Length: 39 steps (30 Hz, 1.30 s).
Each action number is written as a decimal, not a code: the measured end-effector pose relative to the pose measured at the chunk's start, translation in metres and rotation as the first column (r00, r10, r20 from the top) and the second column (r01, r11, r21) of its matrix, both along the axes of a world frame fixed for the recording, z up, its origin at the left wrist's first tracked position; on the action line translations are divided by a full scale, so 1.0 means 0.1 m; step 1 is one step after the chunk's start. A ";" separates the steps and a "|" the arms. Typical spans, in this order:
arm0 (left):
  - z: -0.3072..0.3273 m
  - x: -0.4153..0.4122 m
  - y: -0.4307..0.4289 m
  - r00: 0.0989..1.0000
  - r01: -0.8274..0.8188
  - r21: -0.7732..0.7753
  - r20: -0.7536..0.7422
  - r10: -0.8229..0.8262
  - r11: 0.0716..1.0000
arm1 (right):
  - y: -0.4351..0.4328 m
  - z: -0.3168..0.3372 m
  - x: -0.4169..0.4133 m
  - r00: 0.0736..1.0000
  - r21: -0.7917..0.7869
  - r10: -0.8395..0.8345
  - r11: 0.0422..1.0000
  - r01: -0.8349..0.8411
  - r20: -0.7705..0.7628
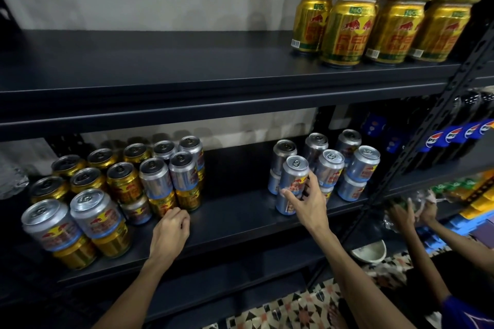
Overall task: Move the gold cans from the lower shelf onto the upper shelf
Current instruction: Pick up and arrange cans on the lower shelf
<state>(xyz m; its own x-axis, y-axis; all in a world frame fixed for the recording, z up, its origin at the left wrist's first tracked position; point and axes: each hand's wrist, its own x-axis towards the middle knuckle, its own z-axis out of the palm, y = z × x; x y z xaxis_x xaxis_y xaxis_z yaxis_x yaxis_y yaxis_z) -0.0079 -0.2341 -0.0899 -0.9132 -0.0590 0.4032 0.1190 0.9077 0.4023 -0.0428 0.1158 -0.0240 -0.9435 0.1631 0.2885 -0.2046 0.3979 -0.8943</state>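
Gold cans (347, 32) stand stacked two high at the right end of the upper shelf (187, 72). On the lower shelf (235, 222), the left group mixes gold cans (124, 185) with silver cans (156, 177), some silver ones sitting on gold ones. My left hand (171, 230) rests on the shelf with its fingers curled, knuckles against the front gold cans (163, 205), holding nothing. A second group of silver cans (361, 165) stands stacked to the right. My right hand (307, 200) wraps thumb and fingers around that group's front silver can (294, 173).
A perforated black upright post (427, 128) slants across the right side. Behind it stand Pepsi bottles (454, 139). Another person's hands (409, 216) handle clear-wrapped goods at the far right. A white bowl (371, 251) lies on the patterned tile floor (307, 310).
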 end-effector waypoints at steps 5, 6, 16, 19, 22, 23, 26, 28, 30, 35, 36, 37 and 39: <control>0.00 0.00 0.00 1.000 0.006 -0.008 -0.004 -0.006 1.000 | 0.01 0.00 0.01 1.000 0.006 -0.003 1.000 0.003 0.001; 0.00 0.00 0.00 1.000 0.009 -0.009 -0.002 -0.009 1.000 | 0.00 -0.01 0.02 1.000 0.005 -0.015 1.000 0.015 -0.001; 0.00 0.00 0.00 1.000 -0.007 -0.007 0.013 0.007 1.000 | -0.38 0.08 0.22 0.864 0.069 -0.230 0.954 0.290 -0.447; 0.02 0.01 0.01 1.000 -0.017 -0.008 0.015 0.017 1.000 | -0.58 0.11 0.21 0.813 0.101 -0.127 0.970 0.222 -0.568; 0.02 0.01 0.01 1.000 -0.012 -0.007 0.017 0.012 1.000 | -0.89 0.15 0.16 0.854 0.134 0.004 0.988 0.077 -0.520; 0.02 0.01 0.01 1.000 -0.011 0.001 0.024 0.011 1.000 | -1.00 0.17 0.12 0.880 0.136 0.056 0.991 0.010 -0.471; 0.00 0.00 0.00 0.999 -0.013 0.003 0.031 0.012 1.000 | -1.31 0.22 -0.03 0.920 0.145 0.250 0.966 -0.215 -0.304; 0.00 0.00 -0.01 0.999 -0.019 0.006 0.036 0.019 1.000 | -1.52 0.28 -0.13 0.915 0.163 0.357 0.930 -0.329 -0.187; 0.01 0.01 -0.01 0.999 -0.024 0.011 0.032 0.023 1.000 | -1.72 0.32 -0.22 0.902 0.194 0.422 0.896 -0.399 -0.094; 0.04 0.01 -0.01 1.000 -0.025 -0.008 0.019 0.025 1.000 | -2.12 0.30 -0.33 0.864 0.292 0.502 0.821 -0.490 0.040; 0.05 0.01 -0.01 0.999 -0.027 -0.010 0.020 0.027 1.000 | -2.18 0.27 -0.33 0.869 0.305 0.494 0.822 -0.481 0.037; 0.05 0.01 0.00 0.999 -0.024 -0.012 0.023 0.024 1.000 | -2.22 0.24 -0.33 0.879 0.307 0.475 0.834 -0.459 0.024; 0.05 0.02 0.00 1.000 -0.019 -0.027 0.023 0.020 0.999 | -2.27 0.19 -0.34 0.901 0.286 0.434 0.863 -0.415 -0.004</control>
